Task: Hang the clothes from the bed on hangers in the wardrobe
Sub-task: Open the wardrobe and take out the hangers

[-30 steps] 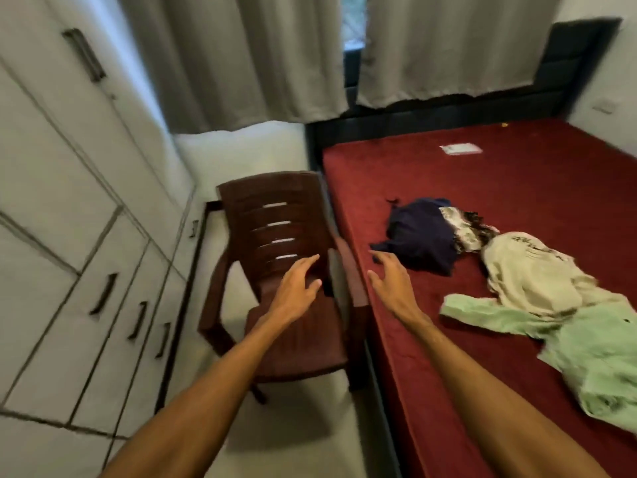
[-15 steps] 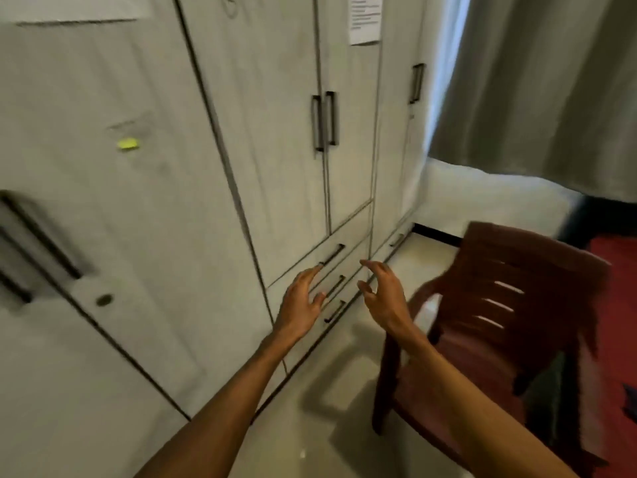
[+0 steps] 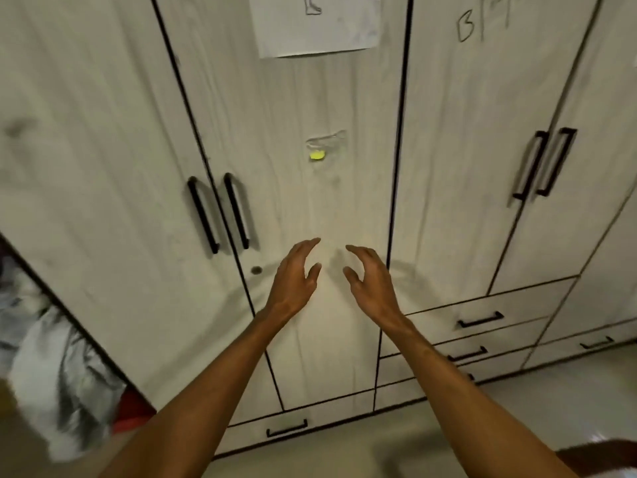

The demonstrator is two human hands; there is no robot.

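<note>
Head view is showing you facing closed doors of the pale wood-grain wardrobe (image 3: 103,132), your left hand (image 3: 296,281) and right hand (image 3: 370,284) hovering spread, holding nothing. Be curling fingers round the black bar handle (image 3: 236,210), pulling squarely. Both the clothes and bed are lying out of view. Leftward, an open compartment (image 3: 20,270) is holding crumpled whitish fabric (image 3: 58,357).

The view swung from the bed and chair round to the wardrobe (image 3: 310,208), now faced squarely. Both empty hands, left hand (image 3: 294,282) and right hand (image 3: 372,288), came up before its closed doors.
</note>
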